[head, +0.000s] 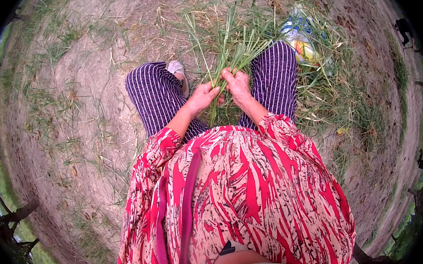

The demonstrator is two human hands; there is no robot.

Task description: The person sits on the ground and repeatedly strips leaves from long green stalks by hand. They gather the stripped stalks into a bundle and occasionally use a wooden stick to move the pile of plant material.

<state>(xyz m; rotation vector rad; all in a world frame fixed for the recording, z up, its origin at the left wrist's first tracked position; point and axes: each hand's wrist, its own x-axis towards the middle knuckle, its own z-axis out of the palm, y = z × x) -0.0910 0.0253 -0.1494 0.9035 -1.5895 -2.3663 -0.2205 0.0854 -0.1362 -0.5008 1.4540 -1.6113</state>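
Observation:
A bunch of long green grass stalks fans out away from me between my knees. My left hand is closed around its lower part, with the stalk ends sticking out below. Just above and to the right, my right hand pinches the stalks between thumb and fingers. The two hands are close together in front of my lap. Cut grass lies in a loose heap beyond and beside my right knee.
A plastic bag with blue and yellow parts lies on the heap by my right knee. Loose grass is scattered over the bare soil. My shoe shows beside the left knee. A person is far off at the upper right. Tree branches show at the rim.

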